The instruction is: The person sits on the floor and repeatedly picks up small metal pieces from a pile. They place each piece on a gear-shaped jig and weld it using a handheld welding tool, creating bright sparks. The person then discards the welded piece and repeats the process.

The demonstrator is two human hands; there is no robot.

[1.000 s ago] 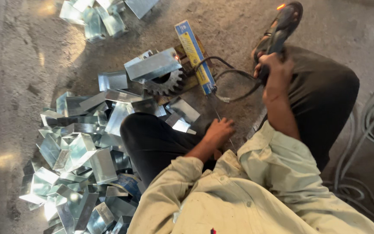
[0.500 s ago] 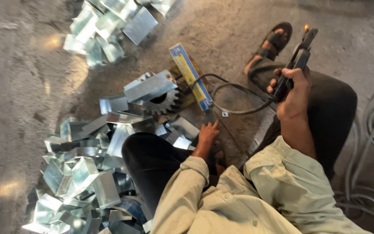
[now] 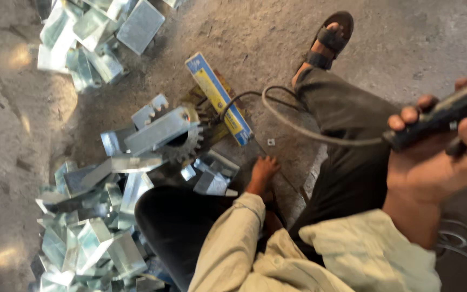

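Right hand [image 3: 433, 162] has swung closer and toward the right edge since a moment ago; fingers [image 3: 409, 116] are wrapping tight around the welding electrode holder [image 3: 444, 116], its cable [image 3: 298, 127] trailing over the knee. Left hand [image 3: 262, 172] is still reaching down to the floor [image 3: 417, 38], fingers curled, touching ground beside small folded sheet-metal pieces [image 3: 212, 181]; not clear whether it is pinching one. Farther out: toothed gear [image 3: 187, 146], blue-yellow box [image 3: 220, 97], sandalled foot [image 3: 328, 40].

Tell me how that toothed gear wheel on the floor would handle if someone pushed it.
The gear wheel looks like thick steel, so probably heavy and rigid. It lies flat under a metal bracket, so it would likely scrape rather than roll, its teeth catching the rough floor.
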